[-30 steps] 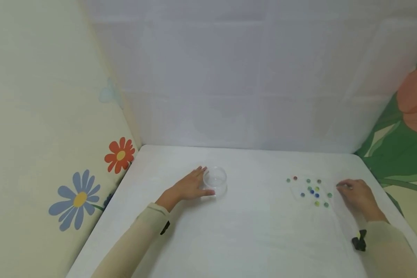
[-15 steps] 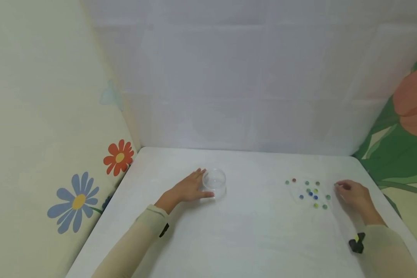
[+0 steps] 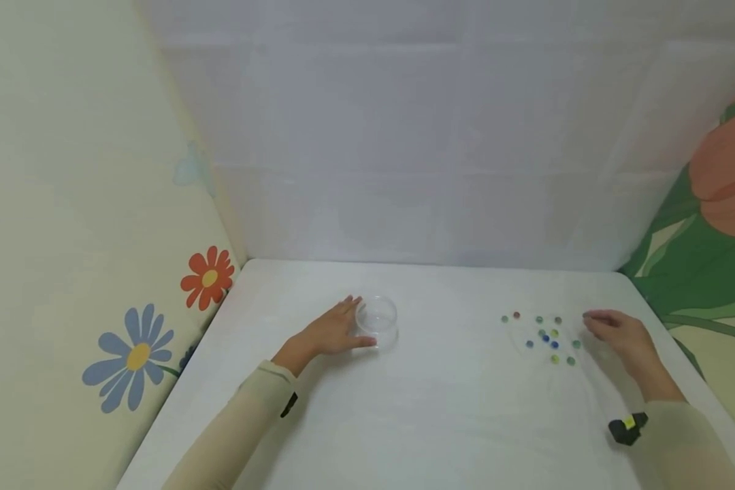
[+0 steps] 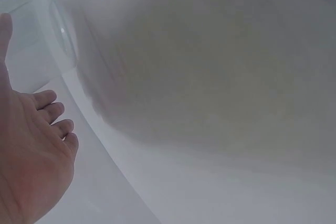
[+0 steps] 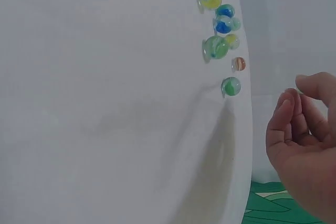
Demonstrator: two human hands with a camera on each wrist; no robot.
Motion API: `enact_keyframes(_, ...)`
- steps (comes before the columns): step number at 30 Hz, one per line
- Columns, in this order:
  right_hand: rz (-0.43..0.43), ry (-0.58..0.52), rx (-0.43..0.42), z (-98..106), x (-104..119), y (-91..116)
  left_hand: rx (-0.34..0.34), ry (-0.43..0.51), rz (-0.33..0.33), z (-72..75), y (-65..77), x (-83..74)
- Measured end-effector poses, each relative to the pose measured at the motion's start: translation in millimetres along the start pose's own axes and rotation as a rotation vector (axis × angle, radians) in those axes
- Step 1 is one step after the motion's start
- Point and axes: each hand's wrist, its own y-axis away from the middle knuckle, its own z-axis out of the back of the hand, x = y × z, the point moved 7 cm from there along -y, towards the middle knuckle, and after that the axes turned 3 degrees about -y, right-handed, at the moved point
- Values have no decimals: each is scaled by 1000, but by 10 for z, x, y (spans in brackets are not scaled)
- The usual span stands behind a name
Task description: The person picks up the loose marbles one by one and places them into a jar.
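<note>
A clear, straight-sided round container [image 3: 376, 316] stands on the white table left of centre. My left hand [image 3: 327, 332] holds it from the left, thumb at the near side and fingers at the far side. In the left wrist view the container's clear wall [image 4: 37, 51] shows beyond my curled fingers. At the right, my right hand [image 3: 621, 337] is raised just beside a loose group of glass marbles [image 3: 554, 345]. Its thumb and fingertips pinch a mostly hidden marble [image 5: 299, 91], of which only a pale greenish glint shows.
Several marbles, among them a red one [image 3: 516, 315] and a yellow one [image 3: 554, 359], lie scattered on the white tabletop [image 3: 441, 408]. A white sheet [image 3: 367, 136] hangs behind the table. Flower-printed panels stand at left and right.
My right hand has shifted slightly left and up toward the marbles, and its wrist has turned a little. The left hand and the container stay in place; the head view shifts slightly.
</note>
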Motion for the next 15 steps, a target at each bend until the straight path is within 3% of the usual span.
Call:
enact_keyframes(8, 37, -79, 12, -68, 132, 81, 13, 12, -10, 76, 35, -68)
enact_keyframes(15, 84, -86, 31, -187, 326, 217, 20, 11, 13, 40, 21, -42)
